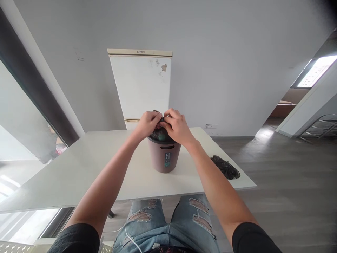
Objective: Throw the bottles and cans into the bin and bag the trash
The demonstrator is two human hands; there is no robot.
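A mauve trash can (159, 158) with a dark rim and a blue label stands upright on the white table. Bunched up in its mouth is a black garbage bag (157, 134), with something greenish showing dimly through the plastic. My left hand (149, 123) pinches the gathered top of the bag from the left. From the right, my right hand (177, 125) grips the same bunched plastic, its fingers curled close to the left fingertips. Both hands are just above the rim. The fingers partly hide the gathered part of the bag.
A crumpled black plastic bag (225, 167) lies near the right edge of the white table (105, 168). Behind the table, a white refrigerator (143, 86) stands against the grey wall. A metal rack (319, 128) is at the far right, and a white cable (130, 239) hangs by my legs.
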